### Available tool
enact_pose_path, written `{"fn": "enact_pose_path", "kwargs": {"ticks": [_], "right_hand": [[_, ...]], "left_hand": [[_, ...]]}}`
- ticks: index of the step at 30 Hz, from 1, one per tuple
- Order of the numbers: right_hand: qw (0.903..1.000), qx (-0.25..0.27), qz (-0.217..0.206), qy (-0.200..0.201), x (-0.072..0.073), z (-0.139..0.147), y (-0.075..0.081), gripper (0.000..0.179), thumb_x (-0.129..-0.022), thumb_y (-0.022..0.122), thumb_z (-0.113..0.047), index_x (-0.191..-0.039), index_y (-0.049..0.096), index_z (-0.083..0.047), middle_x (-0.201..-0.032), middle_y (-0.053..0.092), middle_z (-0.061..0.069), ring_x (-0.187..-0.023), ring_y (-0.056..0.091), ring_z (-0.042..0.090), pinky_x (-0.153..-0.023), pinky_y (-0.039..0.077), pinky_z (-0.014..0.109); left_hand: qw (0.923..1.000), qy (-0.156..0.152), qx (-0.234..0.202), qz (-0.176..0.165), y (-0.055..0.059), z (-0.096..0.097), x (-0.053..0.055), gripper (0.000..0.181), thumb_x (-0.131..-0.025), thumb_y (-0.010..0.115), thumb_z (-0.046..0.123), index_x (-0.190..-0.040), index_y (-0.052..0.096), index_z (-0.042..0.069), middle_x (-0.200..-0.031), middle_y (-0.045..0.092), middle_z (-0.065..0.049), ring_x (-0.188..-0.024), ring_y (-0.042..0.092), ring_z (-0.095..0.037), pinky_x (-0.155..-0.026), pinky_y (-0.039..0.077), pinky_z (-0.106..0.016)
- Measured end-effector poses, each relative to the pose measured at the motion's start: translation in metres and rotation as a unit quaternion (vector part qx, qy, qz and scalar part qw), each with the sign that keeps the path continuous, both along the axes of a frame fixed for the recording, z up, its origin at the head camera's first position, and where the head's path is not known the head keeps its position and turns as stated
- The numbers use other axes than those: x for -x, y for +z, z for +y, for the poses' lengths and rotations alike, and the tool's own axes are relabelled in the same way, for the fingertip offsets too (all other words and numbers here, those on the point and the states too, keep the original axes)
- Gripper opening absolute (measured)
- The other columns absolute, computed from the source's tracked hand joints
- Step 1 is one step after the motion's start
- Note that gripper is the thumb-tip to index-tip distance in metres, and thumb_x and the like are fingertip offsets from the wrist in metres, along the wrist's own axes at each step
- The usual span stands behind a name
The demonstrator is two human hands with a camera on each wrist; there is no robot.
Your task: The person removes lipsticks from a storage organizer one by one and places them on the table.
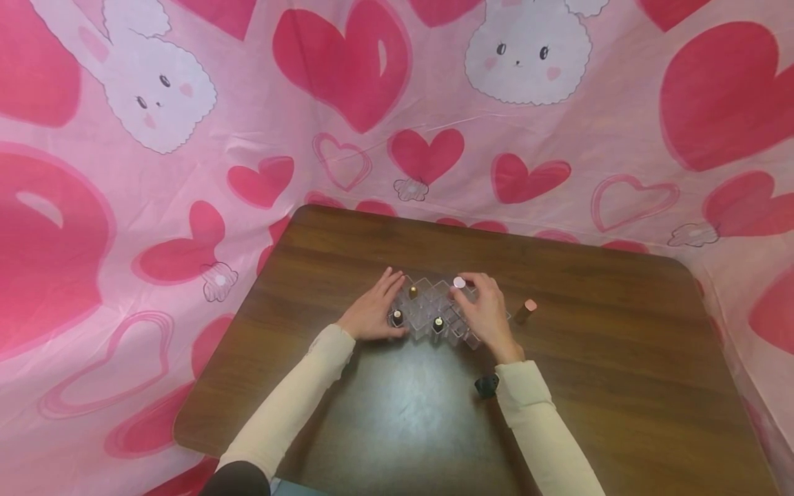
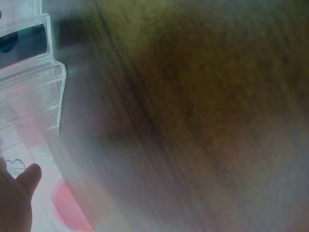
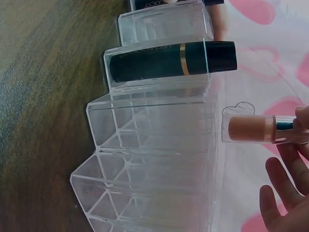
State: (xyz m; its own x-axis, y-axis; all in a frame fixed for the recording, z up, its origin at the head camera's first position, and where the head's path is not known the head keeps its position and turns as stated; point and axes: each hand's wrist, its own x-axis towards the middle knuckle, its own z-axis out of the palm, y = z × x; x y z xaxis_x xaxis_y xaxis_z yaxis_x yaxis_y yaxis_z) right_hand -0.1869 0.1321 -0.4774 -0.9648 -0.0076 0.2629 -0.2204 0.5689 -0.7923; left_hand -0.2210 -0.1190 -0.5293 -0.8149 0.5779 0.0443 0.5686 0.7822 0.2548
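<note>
A clear plastic lipstick organizer [image 1: 424, 311] with diamond-shaped compartments sits mid-table. My left hand [image 1: 372, 310] touches its left end, fingers stretched toward the back and thumb along the near side. At the right part, my right hand [image 1: 486, 313] pinches a lipstick [image 3: 248, 128] with a peach section and a clear cover, just above the organizer's top edge. A dark green lipstick with a gold band [image 3: 149, 63] stands in a front compartment. Two more tubes occupy the left side, one black-topped [image 1: 398, 315] and one gold-topped [image 1: 413, 292].
To the right of the organizer, a tube with a pinkish top [image 1: 527, 310] is on the brown wooden table [image 1: 608, 331]. A small black device [image 1: 486, 386] is at my right wrist. Pink heart-and-rabbit sheeting [image 1: 347, 69] hangs behind the table and at its sides.
</note>
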Motion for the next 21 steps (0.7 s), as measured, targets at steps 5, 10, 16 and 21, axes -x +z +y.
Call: {"fn": "enact_pose_path", "kwargs": {"ticks": [5,10,16,21], "right_hand": [[0.9996,-0.014,0.023,-0.007,0.0,0.002,0.001,0.03,-0.08,0.066,-0.025,-0.105,0.06,-0.01,-0.099,0.059,0.006,-0.096,0.051,0.029,-0.08,0.042,0.04],[0.9987,-0.025,0.044,-0.013,0.001,0.006,0.002,0.03,-0.079,0.068,-0.023,-0.104,0.06,-0.009,-0.097,0.06,0.007,-0.094,0.052,0.03,-0.078,0.041,0.039],[0.999,-0.021,0.036,-0.016,0.0,0.011,0.004,0.032,-0.078,0.068,-0.023,-0.105,0.06,-0.01,-0.099,0.06,0.006,-0.095,0.052,0.028,-0.079,0.042,0.041],[0.998,-0.019,0.053,-0.029,-0.001,0.014,0.005,0.031,-0.077,0.07,-0.024,-0.103,0.061,-0.01,-0.097,0.061,0.006,-0.093,0.053,0.024,-0.079,0.043,0.039]], "left_hand": [[1.0,0.004,0.0,0.004,-0.002,0.001,0.0,0.11,-0.063,0.058,0.069,-0.145,0.008,0.015,-0.151,0.01,-0.001,-0.14,-0.006,-0.015,-0.109,0.023,-0.034],[1.0,0.008,-0.005,0.0,-0.004,0.001,0.001,0.11,-0.063,0.059,0.068,-0.145,0.009,0.015,-0.152,0.006,0.003,-0.139,-0.007,-0.014,-0.109,0.022,-0.034],[0.9999,0.009,-0.011,-0.008,-0.004,0.0,0.001,0.109,-0.063,0.061,0.066,-0.145,0.011,0.014,-0.152,0.007,0.003,-0.139,-0.008,-0.013,-0.109,0.022,-0.035],[0.9998,0.006,-0.017,-0.003,-0.005,0.0,0.002,0.109,-0.063,0.063,0.065,-0.145,0.013,0.013,-0.151,0.011,-0.001,-0.139,-0.006,-0.014,-0.108,0.024,-0.036]]}}
